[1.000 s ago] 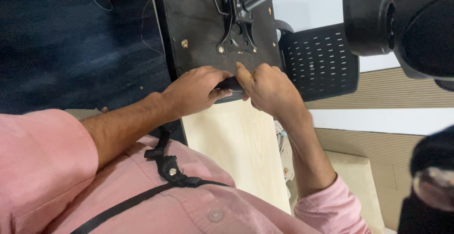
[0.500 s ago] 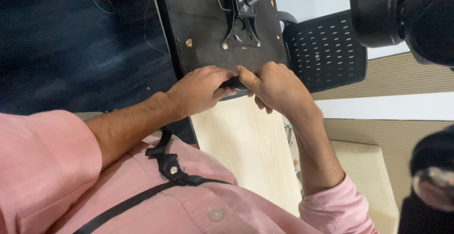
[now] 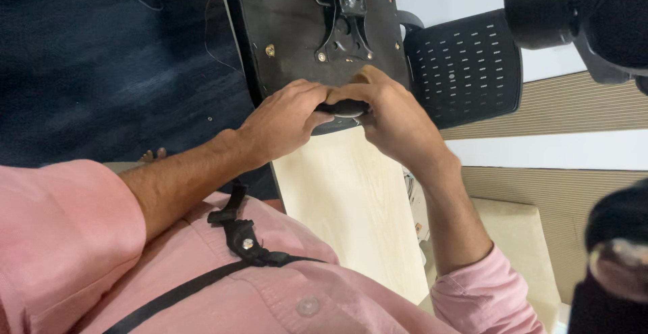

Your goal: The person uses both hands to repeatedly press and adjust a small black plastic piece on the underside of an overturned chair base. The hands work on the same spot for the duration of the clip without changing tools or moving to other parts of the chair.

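Both hands sit slightly lower in view than before; left hand and right hand grip a small black part against the chair seat underside.

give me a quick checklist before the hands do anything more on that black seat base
1. Left hand on the small dark part: ok.
2. Right hand on the same part: ok.
3. Black seat base lies underside up against the pale wooden board: ok.
4. Metal bracket with its screws in view: ok; how tight they are: cannot tell.
5. What the dark part is: cannot tell, fingers cover it.
6. Mesh backrest clear of both hands: ok.
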